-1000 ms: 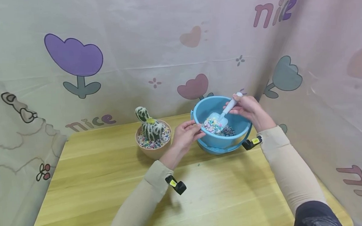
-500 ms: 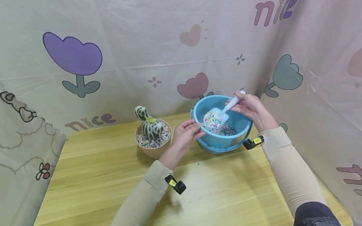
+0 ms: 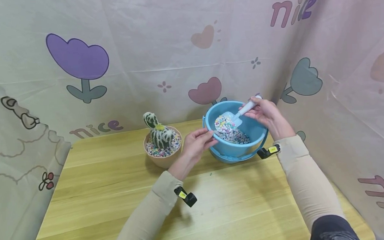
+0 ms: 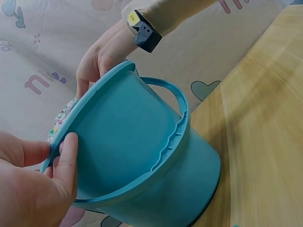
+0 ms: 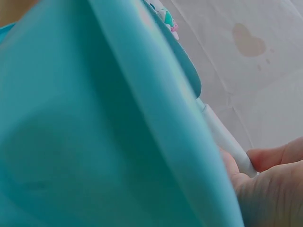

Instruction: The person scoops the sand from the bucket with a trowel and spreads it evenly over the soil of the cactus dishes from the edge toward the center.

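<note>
A blue bucket (image 3: 232,152) stands on the table with multicoloured pebbles (image 3: 236,136) in its bottom. My left hand (image 3: 196,142) pinches the bucket's near-left rim between thumb and fingers, which the left wrist view shows up close. My right hand (image 3: 265,114) grips the pale handle of a small light-blue scoop (image 3: 238,121). Its blade, heaped with pastel pebbles (image 3: 224,123), is inside the bucket's mouth, above the pebbles below. In the right wrist view the bucket wall covers most of the scoop, while part of the handle (image 5: 227,137) shows.
Left of the bucket, close to my left hand, is a peach pot (image 3: 163,161) of coloured pebbles with a striped, fuzzy cactus (image 3: 162,138) in it. A patterned cloth (image 3: 139,65) hangs behind the wooden table (image 3: 118,193). The bucket's handle (image 4: 170,90) hangs down its side.
My right hand has raised the scoop slightly up and right, its blade now holding a heap of pebbles clear of those underneath. The left hand keeps its place on the rim.
</note>
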The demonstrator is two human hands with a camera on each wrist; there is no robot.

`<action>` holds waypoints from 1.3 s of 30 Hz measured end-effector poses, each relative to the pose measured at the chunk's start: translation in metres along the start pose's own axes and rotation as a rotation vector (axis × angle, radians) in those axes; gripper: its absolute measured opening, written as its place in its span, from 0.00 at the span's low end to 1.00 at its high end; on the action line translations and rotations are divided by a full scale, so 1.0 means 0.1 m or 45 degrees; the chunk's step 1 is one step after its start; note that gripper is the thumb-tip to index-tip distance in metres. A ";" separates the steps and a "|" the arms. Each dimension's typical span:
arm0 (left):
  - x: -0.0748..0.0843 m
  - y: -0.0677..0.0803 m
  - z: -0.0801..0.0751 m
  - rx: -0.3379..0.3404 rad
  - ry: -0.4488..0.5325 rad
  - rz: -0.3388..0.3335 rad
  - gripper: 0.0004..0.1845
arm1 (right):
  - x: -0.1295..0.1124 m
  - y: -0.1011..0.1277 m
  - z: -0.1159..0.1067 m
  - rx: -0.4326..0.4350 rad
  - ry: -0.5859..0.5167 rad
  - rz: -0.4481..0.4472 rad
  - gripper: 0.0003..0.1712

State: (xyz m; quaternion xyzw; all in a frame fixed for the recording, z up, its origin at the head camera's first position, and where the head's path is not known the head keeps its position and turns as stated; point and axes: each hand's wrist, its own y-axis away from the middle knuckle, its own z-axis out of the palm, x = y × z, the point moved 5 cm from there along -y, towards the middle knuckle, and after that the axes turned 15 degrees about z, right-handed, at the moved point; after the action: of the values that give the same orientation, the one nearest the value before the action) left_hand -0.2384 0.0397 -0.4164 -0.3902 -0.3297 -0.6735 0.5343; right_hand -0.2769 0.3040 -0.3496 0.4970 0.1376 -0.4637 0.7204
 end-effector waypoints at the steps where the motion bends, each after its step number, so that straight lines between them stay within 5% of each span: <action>1: 0.00 0.01 -0.01 -0.002 -0.008 0.001 0.15 | 0.00 0.00 0.00 0.000 0.000 -0.003 0.11; 8: 0.03 0.08 -0.10 0.003 -0.123 0.011 0.17 | 0.02 0.03 0.05 0.005 0.005 -0.009 0.14; 19: 0.27 0.29 -0.25 -0.040 -0.444 0.145 0.24 | 0.05 0.02 0.19 0.030 0.079 -0.029 0.15; 26: 0.59 0.45 -0.29 -0.053 -0.699 0.472 0.24 | 0.09 -0.03 0.35 0.019 0.052 -0.009 0.18; 36: 1.10 0.55 -0.38 -0.068 -0.625 0.751 0.26 | 0.19 -0.15 0.61 0.010 0.108 0.008 0.12; 39: 1.25 0.58 -0.43 -0.051 -0.634 0.849 0.27 | 0.21 -0.18 0.69 0.006 0.106 0.008 0.19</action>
State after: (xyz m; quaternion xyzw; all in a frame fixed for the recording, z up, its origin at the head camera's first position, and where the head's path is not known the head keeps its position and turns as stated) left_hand -0.2044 -0.0676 -0.3254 -0.6368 -0.2912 -0.3552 0.6193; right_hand -0.2981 0.2328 -0.3419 0.5182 0.1649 -0.4406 0.7142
